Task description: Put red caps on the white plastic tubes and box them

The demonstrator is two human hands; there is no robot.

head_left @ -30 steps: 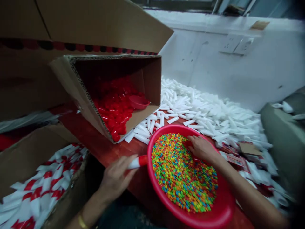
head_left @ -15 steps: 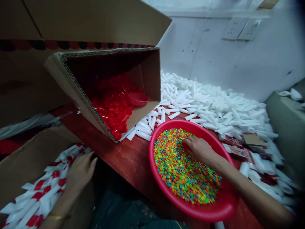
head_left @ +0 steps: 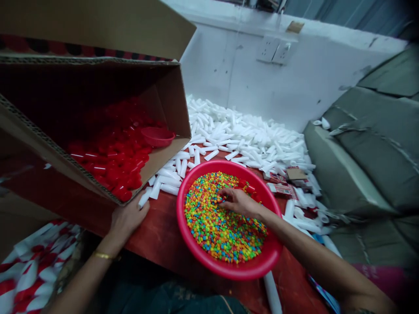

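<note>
The right hand [head_left: 238, 203] rests over the red plastic basin [head_left: 229, 272] at centre, its curled fingers [head_left: 224, 196] among multicoloured granules [head_left: 209, 222], any grip unclear; the left hand [head_left: 127, 221], fingers open, lies beside a white plastic tube [head_left: 144, 197] on the tabletop [head_left: 157, 257].

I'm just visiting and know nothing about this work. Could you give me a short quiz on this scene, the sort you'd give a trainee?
1. What is the right hand reaching into?
2. True or false: the small red bowl lies inside the tilted cardboard box.
3. What is heaped in front of the wall? A: yellow bottles. B: white plastic tubes.

Key: 1. multicoloured pellets in a red plastic basin; 2. true; 3. B.
</note>
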